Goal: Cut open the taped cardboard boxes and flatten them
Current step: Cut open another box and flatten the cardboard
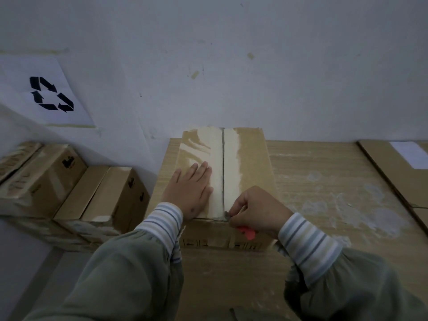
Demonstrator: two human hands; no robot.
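A taped cardboard box (252,163) stands on the wooden table, its top flaps meeting in a centre seam (223,167) that runs away from me under wide pale tape. My left hand (191,188) lies flat with straight fingers on the left flap, just beside the seam. My right hand (259,210) grips a red utility knife (247,232). The knife's blade tip sits at the near end of the seam, at the box's front top edge. A dark line shows along the seam's whole length.
The wooden table (324,181) stretches to the right, with flat cardboard sheets (393,167) at its far right edge. Several more taped boxes (69,186) are stacked lower at the left. A paper recycling sign (51,93) hangs on the white wall.
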